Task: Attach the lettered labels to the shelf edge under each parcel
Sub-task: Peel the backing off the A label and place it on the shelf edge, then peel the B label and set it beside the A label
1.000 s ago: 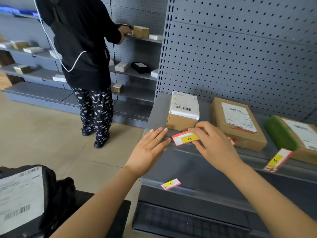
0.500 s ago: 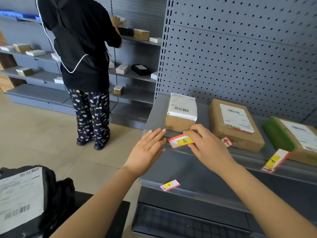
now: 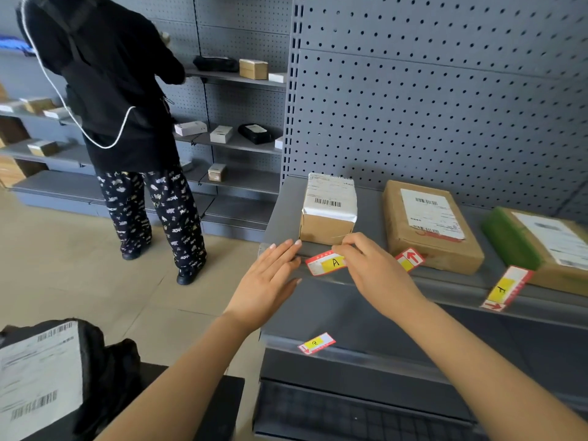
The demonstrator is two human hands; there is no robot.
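A red-and-white label with a yellow patch marked A lies against the grey shelf edge, under a small brown parcel with a white wrap. My right hand pinches the label's right end. My left hand is flat and empty, fingertips touching the shelf edge just left of the label. A flat brown parcel has an arrow label below it. A green-ended parcel has a tilted F label below it.
Another label sticks on the lower shelf's edge. A person in black stands at the left shelving with small boxes. A black bag with a white shipping label sits at bottom left. Pegboard backs the shelf.
My right hand has slid the A label slightly left and down onto the shelf edge. My left hand has stayed beside it. The person at the left has raised their arms to a higher shelf.
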